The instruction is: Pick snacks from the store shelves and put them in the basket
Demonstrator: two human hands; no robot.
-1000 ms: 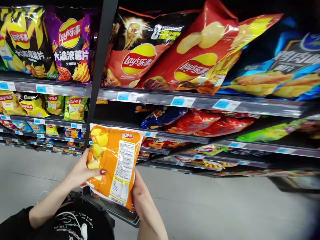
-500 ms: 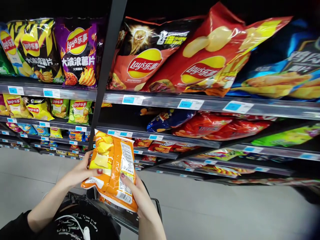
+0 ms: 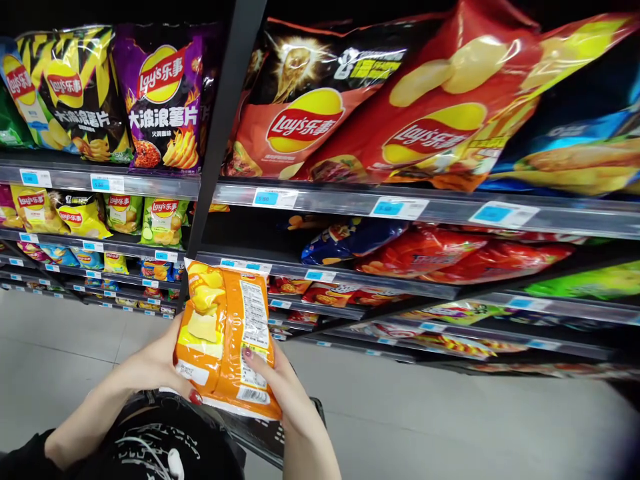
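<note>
I hold an orange bag of potato chips [image 3: 227,337] upright in front of me, its printed back with the white label facing me. My left hand [image 3: 155,363] grips its lower left edge with the fingers curled under the bag. My right hand [image 3: 280,387] holds the lower right side, thumb pressed on the label. Both hands are closed on the bag, which hangs over a dark shopping basket [image 3: 265,433] below.
Grey metal shelves [image 3: 350,203] with blue price tags run across the view, packed with Lay's chip bags in red [image 3: 430,113], purple [image 3: 163,93] and yellow-black. A black upright post [image 3: 220,127] divides the shelving. Grey tiled floor [image 3: 450,427] lies beneath.
The bag has turned and settled lower between my hands; my left hand slid from its left edge down to the bottom corner. The view shifted slightly left.
</note>
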